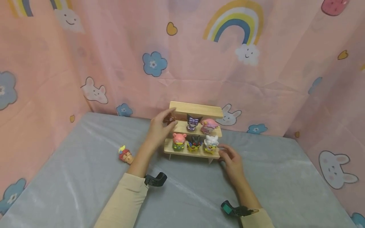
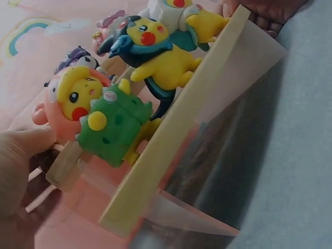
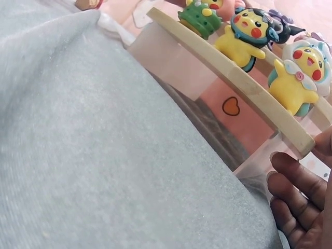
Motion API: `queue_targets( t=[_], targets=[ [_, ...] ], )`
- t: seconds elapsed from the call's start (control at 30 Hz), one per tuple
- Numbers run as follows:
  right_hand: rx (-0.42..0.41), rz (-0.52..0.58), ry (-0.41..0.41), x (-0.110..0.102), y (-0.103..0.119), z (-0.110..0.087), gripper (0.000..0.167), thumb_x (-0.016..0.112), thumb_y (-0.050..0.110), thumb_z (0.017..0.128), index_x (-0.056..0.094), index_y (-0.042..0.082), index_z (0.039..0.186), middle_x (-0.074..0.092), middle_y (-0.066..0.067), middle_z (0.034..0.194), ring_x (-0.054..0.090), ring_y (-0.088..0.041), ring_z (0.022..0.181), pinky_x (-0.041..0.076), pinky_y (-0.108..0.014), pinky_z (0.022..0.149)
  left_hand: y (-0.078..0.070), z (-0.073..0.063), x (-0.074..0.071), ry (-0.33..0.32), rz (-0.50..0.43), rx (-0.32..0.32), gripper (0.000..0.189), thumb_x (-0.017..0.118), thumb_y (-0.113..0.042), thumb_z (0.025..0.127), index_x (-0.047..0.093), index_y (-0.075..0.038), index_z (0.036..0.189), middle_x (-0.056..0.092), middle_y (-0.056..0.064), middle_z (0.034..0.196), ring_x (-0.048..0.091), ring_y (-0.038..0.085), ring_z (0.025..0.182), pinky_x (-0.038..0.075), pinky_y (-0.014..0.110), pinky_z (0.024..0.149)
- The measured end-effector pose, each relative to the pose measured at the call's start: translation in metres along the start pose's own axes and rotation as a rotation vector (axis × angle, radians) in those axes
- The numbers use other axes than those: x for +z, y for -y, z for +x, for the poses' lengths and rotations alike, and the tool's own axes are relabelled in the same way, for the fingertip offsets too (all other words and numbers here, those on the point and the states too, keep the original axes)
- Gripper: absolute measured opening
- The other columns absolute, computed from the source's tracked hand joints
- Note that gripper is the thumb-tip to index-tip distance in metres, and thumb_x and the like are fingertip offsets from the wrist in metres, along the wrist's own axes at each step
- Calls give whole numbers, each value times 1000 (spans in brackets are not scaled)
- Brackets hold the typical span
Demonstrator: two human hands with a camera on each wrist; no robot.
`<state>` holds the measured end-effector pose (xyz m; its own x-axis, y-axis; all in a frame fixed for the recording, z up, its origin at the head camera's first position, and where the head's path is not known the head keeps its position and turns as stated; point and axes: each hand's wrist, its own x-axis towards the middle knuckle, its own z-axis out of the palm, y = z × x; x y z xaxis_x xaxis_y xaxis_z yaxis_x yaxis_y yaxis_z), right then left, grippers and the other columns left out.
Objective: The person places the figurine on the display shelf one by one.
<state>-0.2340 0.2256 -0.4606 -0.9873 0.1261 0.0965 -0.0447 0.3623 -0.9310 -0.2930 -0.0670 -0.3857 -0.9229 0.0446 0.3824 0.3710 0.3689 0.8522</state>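
Observation:
A three-tier wooden display shelf (image 1: 196, 109) with clear supports stands on the grey cloth. My left hand (image 1: 159, 128) is at the left end of its middle tier, thumb and forefinger around a small brown figurine (image 1: 170, 118), mostly hidden. My right hand (image 1: 232, 163) grips the right end of the bottom tier, its fingers below the board in the right wrist view. On the bottom tier stand yellow figurines in a pink-and-green costume (image 2: 114, 124), a dark costume (image 2: 166, 65) and a white costume (image 3: 295, 78). The middle tier bears a black-and-purple figurine (image 1: 192, 123) and a pink figurine (image 1: 209, 125).
An ice cream cone figurine (image 1: 125, 155) with a red top lies on the grey cloth (image 1: 71, 177), left of my left forearm. Behind the shelf hangs a pink curtain (image 1: 128, 38) printed with rainbows, flowers and rabbits.

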Motion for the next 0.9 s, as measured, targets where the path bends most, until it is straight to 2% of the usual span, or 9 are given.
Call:
queue_targets(
  t=[0.1,0.2,0.37,0.53,0.73,0.9],
  targets=[
    [-3,-10,5,0,1,0,27,52,11,102,63,4,126,70,-14,108,65,-4,85,56,-21,77,0,-1,-1,-14,-80,-77,53,76,-11,90,53,-9,138,74,12,114,69,29,111,53,41,102],
    [3,-10,9,0,4,-1,28,52,11,102,63,4,127,70,-17,110,65,-4,85,55,-21,78,-1,-2,0,-7,-110,-118,43,78,-13,88,58,-7,125,75,12,114,69,27,112,52,42,103],
    [-12,18,18,0,7,-1,27,53,10,103,64,3,126,70,-18,109,65,-4,84,56,-22,77,-2,-5,0,20,-95,-98,27,78,-15,89,68,-8,113,75,8,111,69,23,111,51,41,102],
    [-15,16,13,0,5,-2,26,52,10,103,63,3,125,70,-13,105,65,-4,84,56,-22,76,-1,-5,0,32,-99,-92,28,75,-16,91,67,-10,117,75,8,115,69,23,116,48,43,109],
    [-17,2,12,0,3,0,26,52,10,102,63,3,125,70,-11,103,65,-5,84,56,-22,76,0,-5,0,51,-105,-119,28,72,-18,93,66,-14,119,74,7,120,67,23,120,48,45,109],
    [-9,-5,17,1,4,0,26,51,11,103,64,4,125,69,-9,101,65,-5,83,56,-22,76,3,-6,2,60,-71,-92,29,73,-19,93,65,-13,120,70,5,120,64,24,122,46,47,110]
  ],
)
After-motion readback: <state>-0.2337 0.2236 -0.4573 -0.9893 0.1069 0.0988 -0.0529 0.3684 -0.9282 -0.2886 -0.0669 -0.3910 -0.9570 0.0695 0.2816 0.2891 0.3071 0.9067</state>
